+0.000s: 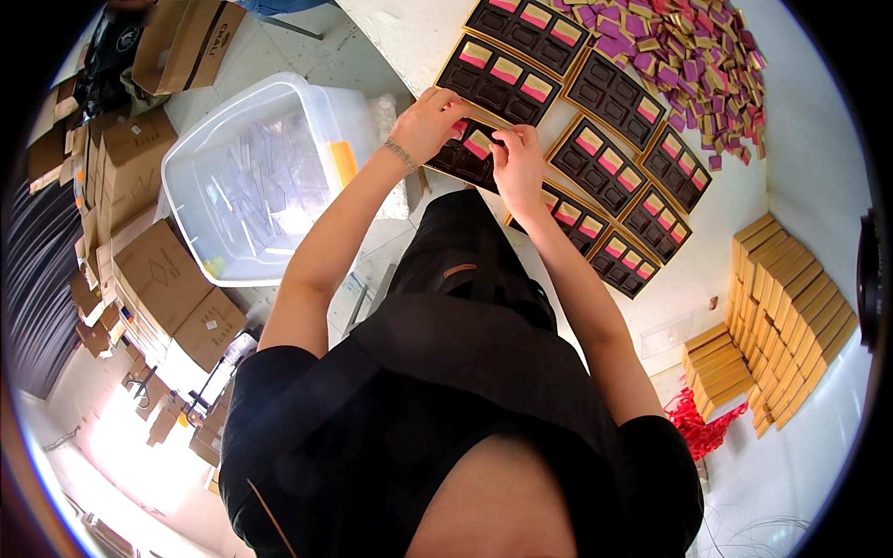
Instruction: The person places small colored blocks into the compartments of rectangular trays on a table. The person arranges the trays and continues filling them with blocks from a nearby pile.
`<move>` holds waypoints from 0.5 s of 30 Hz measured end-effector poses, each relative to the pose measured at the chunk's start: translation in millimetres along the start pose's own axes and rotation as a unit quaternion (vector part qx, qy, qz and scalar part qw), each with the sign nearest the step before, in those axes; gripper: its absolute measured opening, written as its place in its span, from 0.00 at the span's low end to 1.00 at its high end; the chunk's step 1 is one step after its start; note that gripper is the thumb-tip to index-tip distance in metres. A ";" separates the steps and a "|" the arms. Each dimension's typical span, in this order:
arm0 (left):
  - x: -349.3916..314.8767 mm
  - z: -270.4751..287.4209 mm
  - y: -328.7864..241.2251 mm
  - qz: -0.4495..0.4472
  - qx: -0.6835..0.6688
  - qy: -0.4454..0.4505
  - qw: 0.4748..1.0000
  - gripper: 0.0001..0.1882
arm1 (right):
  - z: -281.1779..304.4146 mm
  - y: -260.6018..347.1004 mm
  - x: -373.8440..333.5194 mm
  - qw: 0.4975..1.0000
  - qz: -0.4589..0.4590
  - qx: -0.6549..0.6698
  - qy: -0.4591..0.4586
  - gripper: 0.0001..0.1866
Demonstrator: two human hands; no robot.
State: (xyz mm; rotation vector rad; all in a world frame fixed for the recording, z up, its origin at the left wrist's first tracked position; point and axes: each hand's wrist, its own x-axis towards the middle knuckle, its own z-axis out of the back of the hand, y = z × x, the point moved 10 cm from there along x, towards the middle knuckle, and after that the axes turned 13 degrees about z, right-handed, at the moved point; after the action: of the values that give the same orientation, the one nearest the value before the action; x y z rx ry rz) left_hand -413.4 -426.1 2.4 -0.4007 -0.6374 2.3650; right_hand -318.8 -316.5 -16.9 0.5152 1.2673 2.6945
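The dark tray (468, 162) slants lengthwise, down to the right.

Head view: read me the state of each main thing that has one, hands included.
Tray at the hands, partly filled
Left hand, fingers bent, at that tray
Right hand, fingers bent, at that tray
Other trays, flat, partly filled
Plastic tub, open, clear strips inside
Small pieces, loose, heaped
Gold boxes, stacked
Red shreds, bunched

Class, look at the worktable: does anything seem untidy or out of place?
The small purple-and-gold pieces lie in a loose, jumbled heap at the far right, untidy beside the dark trays laid side by side.
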 end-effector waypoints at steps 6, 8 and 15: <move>-7.8 1.7 -7.4 -0.056 0.003 -0.037 0.998 0.22 | -5.6 71.0 -5.1 0.961 0.211 -0.124 0.125 0.20; -11.2 3.3 -9.8 -0.068 0.001 -0.053 0.996 0.22 | -16.3 61.6 -16.2 0.944 0.223 -0.173 0.169 0.24; -15.1 1.1 -7.2 -0.091 0.048 -0.114 0.988 0.18 | -22.5 44.9 -20.7 0.915 0.266 -0.202 0.224 0.25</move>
State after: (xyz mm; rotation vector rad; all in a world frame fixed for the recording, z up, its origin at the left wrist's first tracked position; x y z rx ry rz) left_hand -399.0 -431.6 9.0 -0.0263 -0.6314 2.2724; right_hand -305.8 -366.7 -1.0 0.2061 0.6403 3.5658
